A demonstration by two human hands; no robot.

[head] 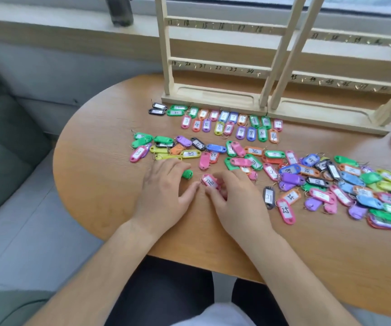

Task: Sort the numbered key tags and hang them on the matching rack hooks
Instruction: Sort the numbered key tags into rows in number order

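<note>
We see right hand (234, 198) pinching pink tag (209, 182): white label reading 16, metal ring, just above table (95, 161) centre. Left hand (166, 187) fingers bent onto green tag (187, 173); grip unclear.
</note>
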